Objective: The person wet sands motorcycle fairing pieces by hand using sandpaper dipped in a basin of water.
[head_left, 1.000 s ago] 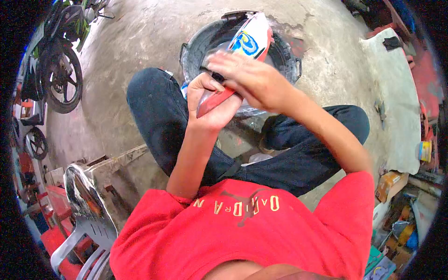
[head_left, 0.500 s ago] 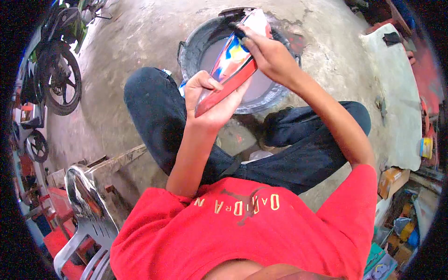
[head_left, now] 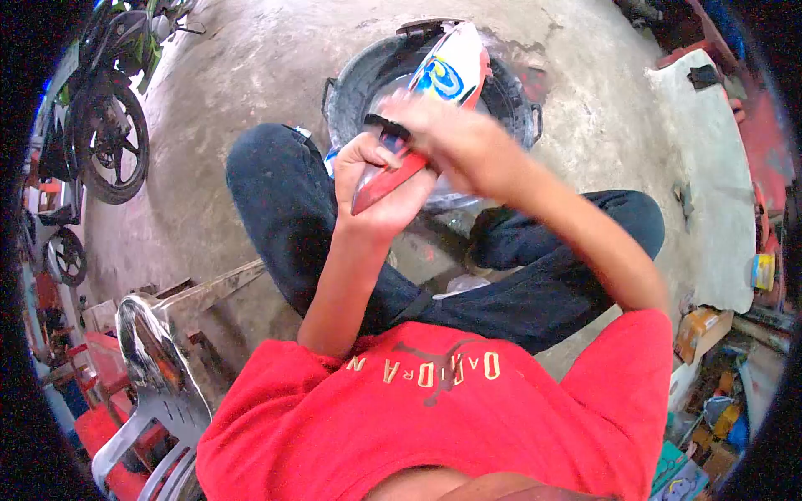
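Head view: a long red, white and blue panel (head_left: 447, 75) slants away from near left to far right, above a dark basin (head_left: 342, 102) with what looks like pale liquid (head_left: 389, 85) inside. The left hand (head_left: 374, 177) pinches its near end; the right hand (head_left: 458, 140), blurred, crosses its middle beside a black strip (head_left: 388, 126), its grip impossible to tell.

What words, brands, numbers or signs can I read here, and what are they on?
"N A R D", then "A O": gold letters on the red shirt; middle ones unclear.
Painted piece: nothing legible.
Yellow container: any lettering too small to read.
Nothing else readable.
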Motion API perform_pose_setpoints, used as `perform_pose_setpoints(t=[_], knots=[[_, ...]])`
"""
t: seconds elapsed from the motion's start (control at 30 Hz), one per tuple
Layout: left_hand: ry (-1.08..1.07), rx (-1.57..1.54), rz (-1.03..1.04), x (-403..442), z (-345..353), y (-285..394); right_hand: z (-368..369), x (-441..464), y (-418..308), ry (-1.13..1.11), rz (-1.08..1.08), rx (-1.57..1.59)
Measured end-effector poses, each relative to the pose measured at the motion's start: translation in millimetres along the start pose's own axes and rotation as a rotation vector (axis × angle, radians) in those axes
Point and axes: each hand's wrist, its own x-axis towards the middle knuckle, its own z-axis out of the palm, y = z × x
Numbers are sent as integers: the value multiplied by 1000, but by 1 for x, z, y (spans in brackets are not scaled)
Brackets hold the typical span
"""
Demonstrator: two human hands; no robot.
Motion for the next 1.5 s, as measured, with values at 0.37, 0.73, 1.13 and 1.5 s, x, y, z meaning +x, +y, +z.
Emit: perform_pose_setpoints(t=[0.37, 0.73, 1.13, 1.5], knots=[[315, 21, 34, 2, 27, -8, 2, 2, 13, 50, 75, 191], [377, 41, 26, 0, 31, -11, -10, 4, 14, 40, 493, 103], [334, -59, 38, 1, 29, -8, 1, -3, 2, 60, 360, 76], [106, -43, -7, 0, 10, -1, 4, -1, -17, 43, 6, -17]])
